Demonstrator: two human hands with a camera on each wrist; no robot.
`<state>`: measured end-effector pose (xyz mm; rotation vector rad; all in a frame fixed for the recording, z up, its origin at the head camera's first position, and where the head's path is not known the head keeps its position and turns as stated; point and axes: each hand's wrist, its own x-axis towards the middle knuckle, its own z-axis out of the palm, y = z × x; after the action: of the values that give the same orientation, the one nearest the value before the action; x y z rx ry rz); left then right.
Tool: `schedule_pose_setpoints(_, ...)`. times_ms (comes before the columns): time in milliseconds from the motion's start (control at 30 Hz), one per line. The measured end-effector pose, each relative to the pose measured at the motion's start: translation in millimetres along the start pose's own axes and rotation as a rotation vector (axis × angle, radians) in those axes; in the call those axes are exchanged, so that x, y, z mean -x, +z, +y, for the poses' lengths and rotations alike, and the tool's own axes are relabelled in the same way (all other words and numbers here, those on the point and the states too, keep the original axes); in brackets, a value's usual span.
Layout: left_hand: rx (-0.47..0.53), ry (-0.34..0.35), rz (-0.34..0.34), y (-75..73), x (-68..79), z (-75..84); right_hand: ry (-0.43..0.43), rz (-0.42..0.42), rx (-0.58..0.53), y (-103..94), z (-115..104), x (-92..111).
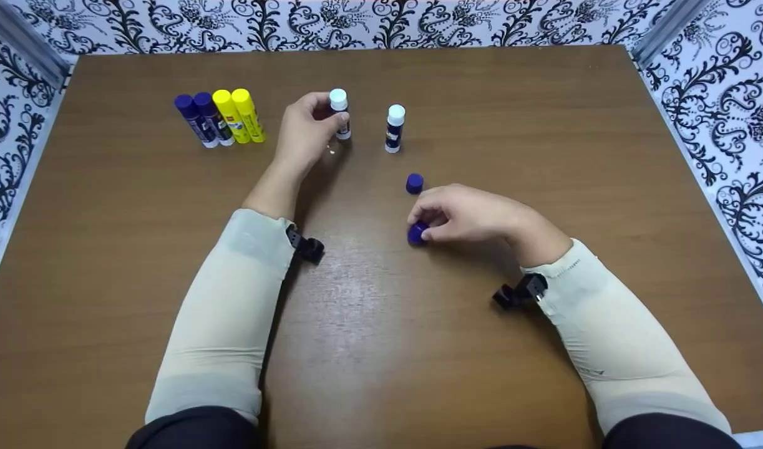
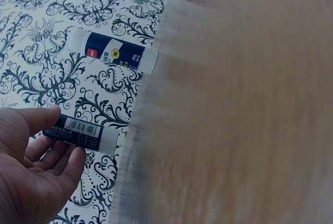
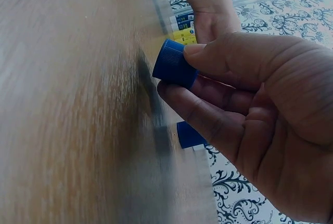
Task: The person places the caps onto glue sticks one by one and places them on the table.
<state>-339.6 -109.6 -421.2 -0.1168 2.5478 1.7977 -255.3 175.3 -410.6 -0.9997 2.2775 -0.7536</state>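
My left hand (image 1: pixel 303 134) pinches an upright glue stick (image 1: pixel 338 100) between thumb and fingers, its white top bare of a cap. In the left wrist view the dark label (image 2: pixel 78 130) with a barcode faces the camera. Right of that hand stands a second glue stick (image 1: pixel 394 134), also uncapped. Nearer the body, my right hand (image 1: pixel 475 215) holds a purple-blue glue stick cap (image 3: pixel 174 64) by thumb and fingertips, low over the table. A matching cap (image 1: pixel 414 183) sits on the table just beyond the right fingers.
At the far left, two purple glue sticks (image 1: pixel 206 121) and two yellow glue sticks (image 1: pixel 241 118) stand side by side, caps on. The brown wooden table (image 1: pixel 356 299) ends at a wall (image 1: pixel 381 25) with a black scroll pattern. Small black cameras (image 1: pixel 309 249) sit at both wrists.
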Motion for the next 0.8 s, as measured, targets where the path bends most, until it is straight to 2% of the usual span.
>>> schedule_pose_setpoints(400,-0.003,-0.006,-0.018,-1.7,14.8,8.0,0.001,-0.003,0.008,0.5,-1,1)
schedule_pose_setpoints(800,-0.068,0.052,-0.063,-9.7,32.4,17.2,-0.005,0.010,0.002,-3.6,-6,4)
